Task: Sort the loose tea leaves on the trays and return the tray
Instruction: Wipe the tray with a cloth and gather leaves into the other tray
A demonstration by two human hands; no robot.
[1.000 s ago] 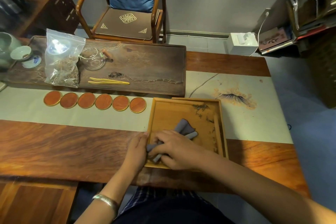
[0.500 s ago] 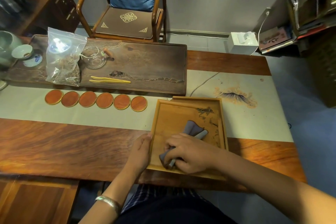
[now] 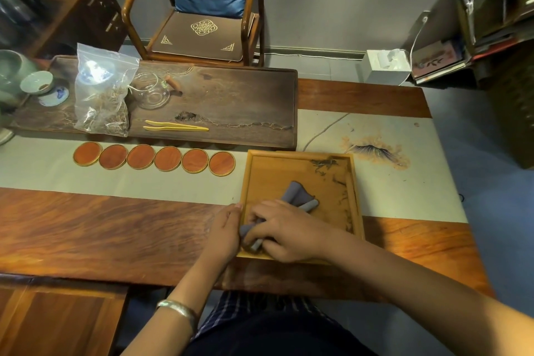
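A light wooden tray [image 3: 271,170] lies on the table in front of me, its near edge at the table's front. Loose dark tea leaves [image 3: 325,164] are gathered in its far right corner and scattered along its right side. My right hand [image 3: 284,230] grips a folded grey cloth [image 3: 297,196] and presses it on the tray's near left part. My left hand [image 3: 224,228] rests against the tray's left rim with its fingers straight along the edge.
A long dark tea board [image 3: 231,101] behind carries a plastic bag of tea [image 3: 101,95], a glass pitcher [image 3: 151,92], yellow tweezers [image 3: 176,126] and cups [image 3: 37,82]. Several round red coasters [image 3: 153,157] line the cloth runner. A chair [image 3: 202,9] stands beyond.
My right hand has shifted the grey cloth a little within the tray's near left part. The left hand stays at the left rim. The view has shifted slightly.
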